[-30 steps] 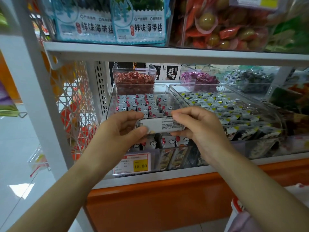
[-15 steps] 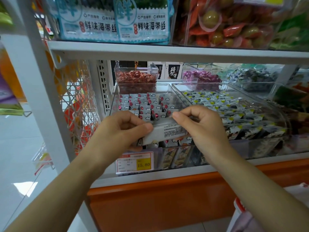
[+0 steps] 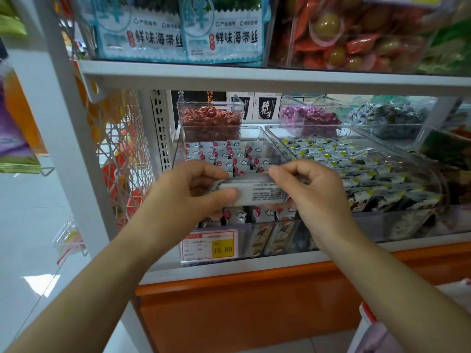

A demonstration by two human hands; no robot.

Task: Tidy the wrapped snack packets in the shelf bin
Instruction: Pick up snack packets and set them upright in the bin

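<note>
A clear shelf bin (image 3: 257,133) on the middle shelf holds rows of small silver snack packets (image 3: 224,154) with red dots and cloud marks. Over the bin's front part, both hands hold one silver packet (image 3: 265,191) level, its printed back facing me. My left hand (image 3: 188,192) grips its left end between thumb and fingers. My right hand (image 3: 313,189) pinches its right end from above. More packets (image 3: 239,215) stand upright in the bin just below the hands.
A second clear bin (image 3: 397,138) with yellow-marked dark packets sits to the right. Small bins of red (image 3: 210,118) and purple (image 3: 311,115) sweets stand behind. A yellow price tag (image 3: 223,248) hangs on the bin front. A white upright (image 3: 71,138) and wire rack (image 3: 122,154) are left.
The packet held by both hands has stayed over the bin's front, and has gone from tilted to nearly level. The hands keep their grip.
</note>
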